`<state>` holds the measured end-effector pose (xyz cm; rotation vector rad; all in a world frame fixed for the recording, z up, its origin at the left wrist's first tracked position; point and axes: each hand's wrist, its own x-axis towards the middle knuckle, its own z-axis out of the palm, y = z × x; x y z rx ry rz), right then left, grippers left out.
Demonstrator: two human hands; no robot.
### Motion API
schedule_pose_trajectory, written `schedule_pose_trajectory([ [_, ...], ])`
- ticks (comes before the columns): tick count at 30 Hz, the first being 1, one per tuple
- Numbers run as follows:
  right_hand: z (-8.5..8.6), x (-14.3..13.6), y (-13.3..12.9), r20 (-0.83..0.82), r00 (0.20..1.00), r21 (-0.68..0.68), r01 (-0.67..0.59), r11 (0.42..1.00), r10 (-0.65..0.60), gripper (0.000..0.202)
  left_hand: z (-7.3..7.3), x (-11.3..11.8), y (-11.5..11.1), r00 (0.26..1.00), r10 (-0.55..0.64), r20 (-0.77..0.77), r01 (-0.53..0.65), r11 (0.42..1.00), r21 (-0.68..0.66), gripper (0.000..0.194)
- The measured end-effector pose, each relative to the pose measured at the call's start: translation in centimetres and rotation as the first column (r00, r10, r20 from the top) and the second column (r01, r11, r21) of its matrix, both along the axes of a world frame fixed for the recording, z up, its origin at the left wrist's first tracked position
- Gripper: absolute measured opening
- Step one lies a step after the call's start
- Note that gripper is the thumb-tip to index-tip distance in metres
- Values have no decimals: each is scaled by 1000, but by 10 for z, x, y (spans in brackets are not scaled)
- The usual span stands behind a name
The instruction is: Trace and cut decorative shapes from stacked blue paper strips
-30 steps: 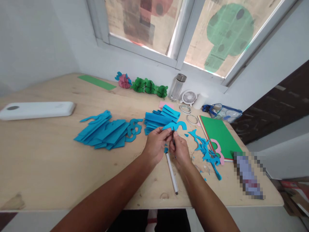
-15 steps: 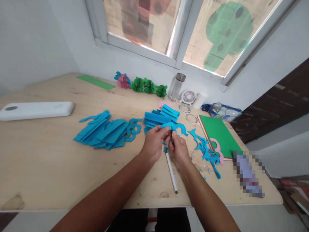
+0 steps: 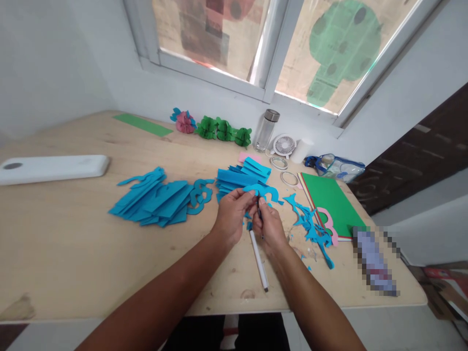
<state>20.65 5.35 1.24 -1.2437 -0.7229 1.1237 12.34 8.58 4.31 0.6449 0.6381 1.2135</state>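
My left hand (image 3: 232, 214) is closed, its thumb and fingers pinching a wavy blue paper strip (image 3: 272, 193) with a curled right end. Beside it, my right hand (image 3: 269, 225) grips a slim black tool (image 3: 260, 208) that points up against the strip; its exact kind is hidden by the fingers. Below the hands lies a white marker (image 3: 259, 263). Just behind them is a pile of folded blue paper (image 3: 234, 178). Left of my hands spreads a larger stack of folded blue pieces (image 3: 153, 202), with curly blue cutouts (image 3: 201, 196) at its right side.
Blue paper scraps (image 3: 310, 224) and a pink wavy cutout (image 3: 328, 224) lie right, by green sheets (image 3: 332, 204). Along the wall stand green paper figures (image 3: 224, 130), a glass bottle (image 3: 266, 130) and a small fan (image 3: 284, 145). Tape rolls (image 3: 289, 179) lie nearer. A white case (image 3: 54, 166) is far left.
The view has shifted slightly. Both hands stay together at the blue strip, with only slight movement of the fingers and the black tool.
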Motion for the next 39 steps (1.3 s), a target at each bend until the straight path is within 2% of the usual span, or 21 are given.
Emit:
schedule_pose_trajectory([
  [5,1,1,0,-19,1000,-3,-7,1000,7,57,0,0,-1,998,-8,-59,9,1000,22,20],
  [12,4,-1,-1,-37,999,-14,-30,999,29,56,-2,-2,3,999,3,-44,-2,1000,24,23],
  [20,5,0,-1,-31,999,-29,-39,999,38,56,1,-6,6,986,32,-161,-24,998,55,21],
  [35,4,0,-2,-50,997,-34,-59,998,58,55,8,-12,10,978,41,-205,-23,996,89,23],
  [39,3,2,-2,-24,997,-29,-76,997,75,55,9,-15,14,971,13,-240,9,996,87,23],
])
